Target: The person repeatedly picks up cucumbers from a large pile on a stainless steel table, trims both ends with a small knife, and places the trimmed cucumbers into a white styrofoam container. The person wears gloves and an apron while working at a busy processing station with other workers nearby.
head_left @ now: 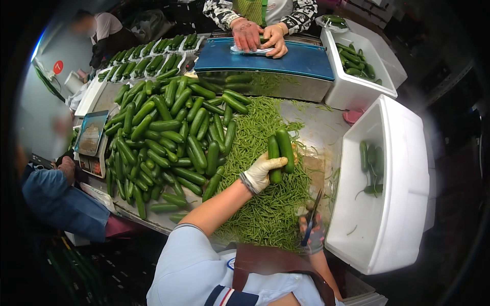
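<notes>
My left hand (262, 172), in a pale work glove, is closed round two green cucumbers (286, 149). They stand roughly upright, side by side, above a broad heap of green beans (255, 214). Lower right, near the open foam box, my right hand (316, 236) wears a greyish glove. It grips scissors (308, 230) with a dark blue handle, the narrow blades pointing up and away from me. Part of the right hand's fingers is hidden behind the handle. A large pile of cucumbers (168, 137) lies left of my left hand.
A white foam box (357, 224) tipped toward the table holds several cucumbers; another foam box (357, 86) stands behind it. Across the table, a person's hands (259, 38) work on a blue-topped wrapping machine (214, 56). Packed trays (143, 66) and a scale (93, 133) stand left.
</notes>
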